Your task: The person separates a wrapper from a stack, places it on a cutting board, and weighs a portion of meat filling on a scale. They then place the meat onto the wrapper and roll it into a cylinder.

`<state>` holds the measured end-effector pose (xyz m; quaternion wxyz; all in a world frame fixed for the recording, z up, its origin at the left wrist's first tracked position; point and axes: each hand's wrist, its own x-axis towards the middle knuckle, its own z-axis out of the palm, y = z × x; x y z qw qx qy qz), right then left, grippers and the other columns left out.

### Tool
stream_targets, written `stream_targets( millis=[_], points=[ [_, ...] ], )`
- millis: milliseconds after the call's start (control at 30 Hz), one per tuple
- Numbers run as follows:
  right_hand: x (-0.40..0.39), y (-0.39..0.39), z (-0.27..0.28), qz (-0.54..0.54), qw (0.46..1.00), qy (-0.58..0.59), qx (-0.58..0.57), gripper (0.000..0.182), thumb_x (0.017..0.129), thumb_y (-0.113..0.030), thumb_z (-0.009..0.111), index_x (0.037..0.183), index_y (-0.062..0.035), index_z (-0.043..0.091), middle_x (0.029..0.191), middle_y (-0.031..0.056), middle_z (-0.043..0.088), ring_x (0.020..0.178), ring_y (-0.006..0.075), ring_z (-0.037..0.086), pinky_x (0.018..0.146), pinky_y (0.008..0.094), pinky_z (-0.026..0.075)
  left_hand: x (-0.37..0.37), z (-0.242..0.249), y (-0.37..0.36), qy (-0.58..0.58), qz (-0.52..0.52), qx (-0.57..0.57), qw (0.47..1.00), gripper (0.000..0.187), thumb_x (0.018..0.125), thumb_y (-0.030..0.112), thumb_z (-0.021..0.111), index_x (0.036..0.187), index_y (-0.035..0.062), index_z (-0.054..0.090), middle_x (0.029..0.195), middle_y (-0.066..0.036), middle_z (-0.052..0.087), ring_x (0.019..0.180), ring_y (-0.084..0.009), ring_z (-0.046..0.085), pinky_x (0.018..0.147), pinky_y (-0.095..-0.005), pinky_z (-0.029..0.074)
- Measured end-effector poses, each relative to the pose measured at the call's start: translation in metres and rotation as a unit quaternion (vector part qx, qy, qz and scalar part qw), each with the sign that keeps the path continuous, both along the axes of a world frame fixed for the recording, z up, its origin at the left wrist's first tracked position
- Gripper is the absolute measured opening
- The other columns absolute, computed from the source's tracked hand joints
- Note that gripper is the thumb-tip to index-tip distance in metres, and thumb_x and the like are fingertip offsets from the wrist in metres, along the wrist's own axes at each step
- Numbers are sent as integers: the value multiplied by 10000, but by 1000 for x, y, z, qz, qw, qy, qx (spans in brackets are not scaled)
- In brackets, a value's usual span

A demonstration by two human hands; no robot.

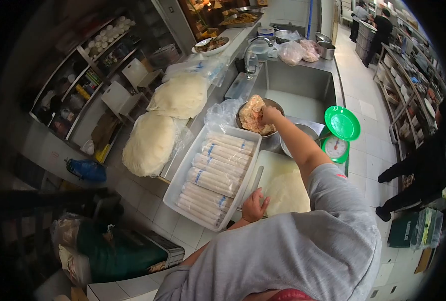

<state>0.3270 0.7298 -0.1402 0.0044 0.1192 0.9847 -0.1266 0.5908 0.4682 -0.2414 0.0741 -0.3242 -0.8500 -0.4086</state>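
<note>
My right hand [269,115] reaches into a metal bowl [279,104], its fingers closed in a pinkish-orange minced filling [253,111]; the fingertips are hidden in it. By the near-left edge of a cutting board [268,163], my left hand [253,206] rests with thumb and forefinger apart, holding nothing. A knife [257,177] lies on the board just beyond that hand. Thin pale wrapper sheets [287,192] lie flat on the board, partly covered by my sleeve. Left of the board stands a white plastic tub [172,194] with several bagged rows of pale rolls [213,175].
Stacks of round wrappers [150,143] overhang the counter's left edge. A metal sink [303,83] lies ahead, with plastic bags [291,52] behind it. Right of the board are another metal bowl [303,134] and a green scale [336,147]. Other people [381,32] stand along the right-hand aisle.
</note>
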Motion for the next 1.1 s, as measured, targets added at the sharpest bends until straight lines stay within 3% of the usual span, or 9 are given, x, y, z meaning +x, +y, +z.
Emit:
stream_targets(
  millis=[200,300,400,700,800,867,933,967,1100],
  points=[
    [-8,2,-29,8,999,41,24,456,661,-237,751,1077,-105,620,1102,131,617,1038,312,587,851,396,502,2,6,1,26,5,7,1000,473,903,372,577,1154,-20,492,821,-108,587,744,-284,601,631,-379,490],
    [2,-5,-39,11,992,122,22,350,675,-184,710,1017,-135,654,1053,129,632,976,317,613,821,402,509,2,5,0,19,-1,-12,1000,472,904,366,577,1164,-17,485,828,-109,588,746,-282,600,631,-376,490],
    [4,-7,-42,-11,987,159,-2,330,685,-143,676,1015,-144,664,1049,142,634,952,322,623,819,406,504,1,5,1,31,-2,-2,1000,470,900,362,582,1165,-15,486,829,-101,584,749,-277,600,636,-371,490],
    [9,19,-21,-144,893,275,-326,374,685,-58,683,1052,-37,615,942,153,665,880,304,654,744,391,515,1,7,3,68,11,-7,998,424,889,332,597,1123,-13,518,818,-85,571,748,-275,595,636,-363,487],
    [7,40,15,-135,802,217,-540,305,723,-74,675,1009,-3,595,876,110,652,846,249,659,675,364,530,2,9,2,77,11,-13,997,432,886,332,601,1132,-12,512,819,-91,574,747,-278,595,635,-369,487],
    [33,60,52,-67,784,223,-576,290,747,-75,671,998,12,555,825,83,616,733,200,641,582,339,527,3,9,2,60,8,-16,998,434,882,326,607,1138,-9,507,820,-95,578,750,-282,595,637,-375,486],
    [74,85,89,-22,787,212,-578,363,735,-52,673,1057,-9,513,846,101,611,703,163,622,577,314,532,4,7,2,57,8,-15,998,433,879,319,612,1144,-6,503,821,-97,581,754,-286,594,639,-379,484],
    [97,99,101,-26,821,207,-531,351,743,-50,661,1053,-4,505,868,112,609,710,171,628,578,312,529,5,5,2,63,10,-12,998,431,877,314,615,1146,-4,502,821,-97,582,757,-287,593,640,-381,483],
    [160,178,108,-115,951,173,-228,333,751,-56,638,1042,4,487,941,174,621,742,227,655,574,338,521,2,3,5,60,16,-7,998,429,869,301,626,1146,-1,501,820,-94,580,766,-288,590,651,-388,478]
  ],
)
